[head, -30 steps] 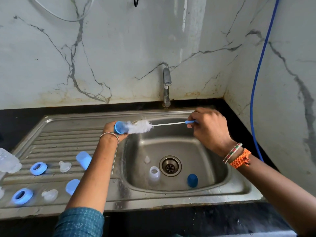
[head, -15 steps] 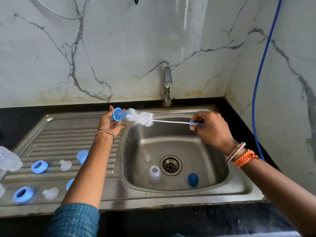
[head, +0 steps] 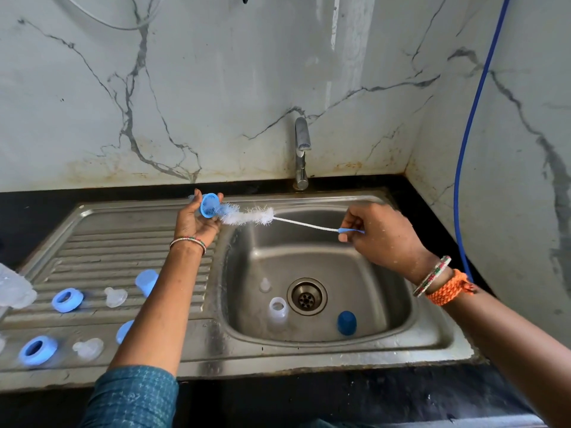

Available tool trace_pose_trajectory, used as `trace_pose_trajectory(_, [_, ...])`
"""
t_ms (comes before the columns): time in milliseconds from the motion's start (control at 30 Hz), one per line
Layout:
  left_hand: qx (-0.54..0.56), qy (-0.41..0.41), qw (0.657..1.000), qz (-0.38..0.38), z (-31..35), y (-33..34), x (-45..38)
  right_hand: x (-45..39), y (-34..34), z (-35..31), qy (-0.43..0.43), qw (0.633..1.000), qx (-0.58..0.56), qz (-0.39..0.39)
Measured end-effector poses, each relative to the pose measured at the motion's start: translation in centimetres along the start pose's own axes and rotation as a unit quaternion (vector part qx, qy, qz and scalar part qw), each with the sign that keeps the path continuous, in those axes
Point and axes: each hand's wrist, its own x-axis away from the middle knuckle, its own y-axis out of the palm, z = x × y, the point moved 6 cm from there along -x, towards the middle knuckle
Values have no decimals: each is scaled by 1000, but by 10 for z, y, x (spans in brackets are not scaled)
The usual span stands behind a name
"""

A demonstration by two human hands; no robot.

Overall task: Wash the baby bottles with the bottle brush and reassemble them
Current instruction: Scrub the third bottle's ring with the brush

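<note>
Marble walls meet a black counter behind the steel sink (head: 426,341), whose basin we take as our landmark. Above the basin's left rim our left hand (head: 194,220) holds a blue cap (head: 209,206) in curled fingers, its open mouth turned toward the basin. Our right hand (head: 383,236), over the basin's right half, pinches the blue handle of the bottle brush (head: 250,215) between thumb and fingertips. The brush's long axis runs nearly level from right to left across the basin, bristle tip just at the cap's mouth. We judge the next scrub runs along that axis, the left hand steadying the cap. A clear bottle (head: 278,313) and a darker blue cap (head: 346,322) wait on the basin floor beside the drain (head: 306,296); rings, teats and caps lie on the drainboard (head: 102,242) left of the basin.
</note>
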Motion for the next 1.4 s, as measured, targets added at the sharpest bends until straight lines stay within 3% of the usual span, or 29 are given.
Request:
trace_pose_trajectory(67, [6,1,1000,-16,0,-1,-3,-2,8,5,35,993,-79,-79])
trace_pose_trajectory(133, [14,17,999,-25,2,-2,-7,3,21,4,80,951,-220,-203])
trace_pose_trajectory(167, [15,19,999,-25,1,-2,-8,5,24,3,86,939,-244,-228])
trace_pose_trajectory(233, [14,21,999,-28,3,-4,-9,4,24,5,69,957,-201,-199])
trace_pose_trajectory(300, [-5,16,999,-27,4,-4,-6,-1,16,8,43,988,-103,-107])
trace_pose_trajectory(400, [-25,9,1000,-8,3,0,3,-3,1,7,46,997,-65,-3])
trace_pose_trajectory(467, [-21,7,1000,-1,0,3,6,-5,9,8,69,987,-120,-77])
trace_pose_trajectory(533, [-25,3,1000,-5,-2,5,6,0,22,5,107,953,-216,-185])
trace_pose_trajectory(600, [-36,4,999,-1,-2,7,7,4,25,3,104,946,-226,-210])
trace_pose_trajectory(700, [-47,11,999,4,1,2,4,-1,16,2,46,983,-140,-114])
trace_pose_trajectory(833, [-43,19,999,14,1,-4,-3,1,5,-4,18,998,-45,-51])
trace_pose_trajectory(933, [-35,8,999,-12,2,-2,-2,4,-7,-8,8,999,29,39])
trace_pose_trajectory(1000, [-27,-8,999,-29,-1,-1,-1,1,-5,-3,35,999,16,-16])
trace_pose_trajectory(1067, [-16,0,1000,-23,-1,0,-1,2,11,0,69,977,-116,-166])
trace_pose_trajectory(1133, [-13,2,1000,0,-2,-2,-3,6,19,-3,82,946,-213,-232])
trace_pose_trajectory(1200, [-5,-7,1000,-12,-1,-1,-1,4,14,-1,70,965,-167,-190])
trace_pose_trajectory(1267, [-16,-4,1000,-27,1,1,2,2,4,3,58,995,-38,-79])
trace_pose_trajectory(1333, [-37,7,999,-20,1,4,4,5,-9,-2,48,997,52,43])
trace_pose_trajectory(1400, [-30,9,999,-14,-1,4,2,4,-13,-3,27,994,53,88])
